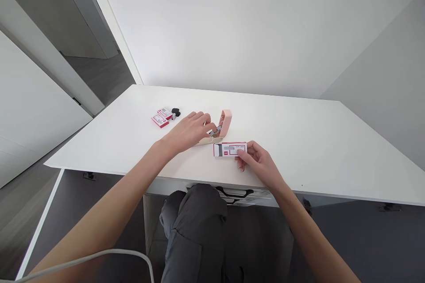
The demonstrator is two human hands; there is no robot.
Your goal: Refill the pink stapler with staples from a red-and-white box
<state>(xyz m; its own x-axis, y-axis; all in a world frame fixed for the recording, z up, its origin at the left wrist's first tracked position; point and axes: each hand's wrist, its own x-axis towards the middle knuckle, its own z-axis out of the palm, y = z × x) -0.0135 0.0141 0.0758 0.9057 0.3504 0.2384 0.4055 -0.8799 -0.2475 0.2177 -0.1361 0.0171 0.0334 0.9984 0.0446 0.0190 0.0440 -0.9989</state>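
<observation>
A pink stapler (pixel 224 126) lies swung open on the white table (pixel 299 141), its lid tilted up. My left hand (pixel 189 131) rests over its base, fingers curled at the metal magazine, which shows at the fingertips. My right hand (pixel 257 161) pinches the right end of a small red and white staple box (pixel 230 149), which lies slid partly open in front of the stapler.
Two more red and white staple boxes (pixel 161 117) and a small black object (pixel 175 112) lie at the back left of the table. A white cable (pixel 99 256) crosses my left forearm. My knees sit under the table's front edge.
</observation>
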